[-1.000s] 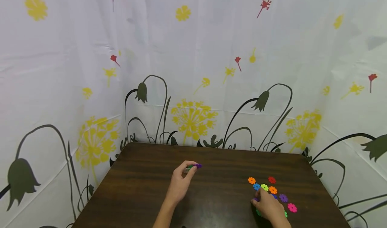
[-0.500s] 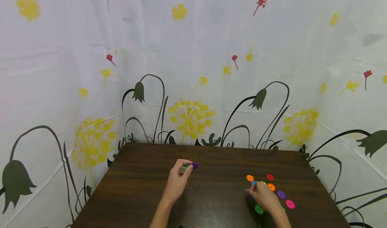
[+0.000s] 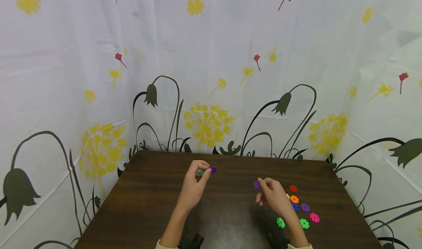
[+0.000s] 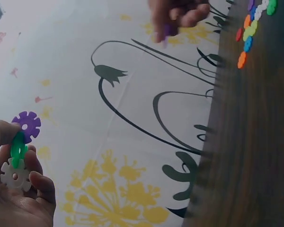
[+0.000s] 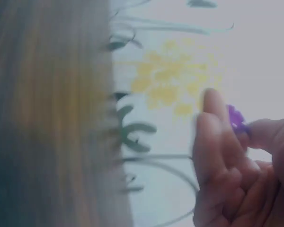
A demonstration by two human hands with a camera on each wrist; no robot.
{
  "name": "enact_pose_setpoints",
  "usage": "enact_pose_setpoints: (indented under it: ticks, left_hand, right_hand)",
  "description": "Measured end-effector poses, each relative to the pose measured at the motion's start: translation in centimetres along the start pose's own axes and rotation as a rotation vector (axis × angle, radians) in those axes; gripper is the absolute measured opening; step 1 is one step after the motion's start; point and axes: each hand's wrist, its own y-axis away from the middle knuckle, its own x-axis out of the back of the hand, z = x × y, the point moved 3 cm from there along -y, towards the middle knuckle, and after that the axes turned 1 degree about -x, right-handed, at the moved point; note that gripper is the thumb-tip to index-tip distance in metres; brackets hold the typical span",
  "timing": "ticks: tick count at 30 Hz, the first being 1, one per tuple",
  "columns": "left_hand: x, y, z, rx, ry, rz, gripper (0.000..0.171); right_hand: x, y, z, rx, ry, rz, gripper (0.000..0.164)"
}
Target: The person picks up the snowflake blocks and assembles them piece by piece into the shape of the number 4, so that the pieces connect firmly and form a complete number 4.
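Note:
My left hand (image 3: pixel 194 185) holds a small chain of joined notched plastic discs above the table. In the left wrist view the chain runs from a purple disc (image 4: pixel 27 126) through a green disc (image 4: pixel 19 150) to a whitish disc (image 4: pixel 15 175). Thumb and fingers pinch it near the purple and green pieces. My right hand (image 3: pixel 273 196) is raised over the table and pinches a single purple disc (image 3: pixel 256 185) between thumb and fingers. The right wrist view shows that same purple disc (image 5: pixel 236 118) partly hidden behind the fingers.
Loose discs lie on the dark wooden table (image 3: pixel 158 205) around and beyond my right hand: red (image 3: pixel 293 188), orange (image 3: pixel 294 199), blue (image 3: pixel 295 207), purple (image 3: pixel 305 207), pink (image 3: pixel 314 217) and two green ones. A flower-printed white curtain (image 3: pixel 211 58) hangs behind the table.
My right hand has lifted from among the loose discs with a purple disc and moved up and left. The left hand keeps its hold on the chain, nearly in place.

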Motion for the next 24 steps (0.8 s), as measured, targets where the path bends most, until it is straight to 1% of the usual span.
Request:
enact_pose_setpoints:
  ticks: [5, 10, 13, 17, 22, 24]
  left_hand:
    - [-0.4, -0.7, 0.9, -0.031, -0.015, 0.004, 0.008]
    - [-1.0, -0.9, 1.8, -0.090, -0.040, -0.001, 0.006]
    - [-1.4, -1.0, 2.2, -0.122, -0.068, -0.038, 0.006]
    - [-1.9, -0.9, 2.6, -0.158, -0.099, -0.094, 0.006]
    - [-2.5, -0.8, 3.0, -0.208, -0.135, -0.115, 0.007]
    - [-2.7, -0.8, 3.1, -0.218, -0.148, -0.121, 0.007]
  right_hand:
    - [-0.8, -0.3, -3.4, 0.129, -0.120, -0.016, 0.043]
    - [-2.0, -0.2, -6.1, 0.239, -0.148, 0.000, 0.040]
    - [-2.7, -0.1, -7.0, 0.264, -0.171, 0.012, 0.041]
    - [-3.3, 0.2, -7.9, 0.289, -0.167, 0.002, 0.042]
    - [-3.8, 0.4, -8.9, 0.327, -0.165, -0.016, 0.041]
    - [-4.1, 0.5, -9.2, 0.336, -0.166, -0.023, 0.041]
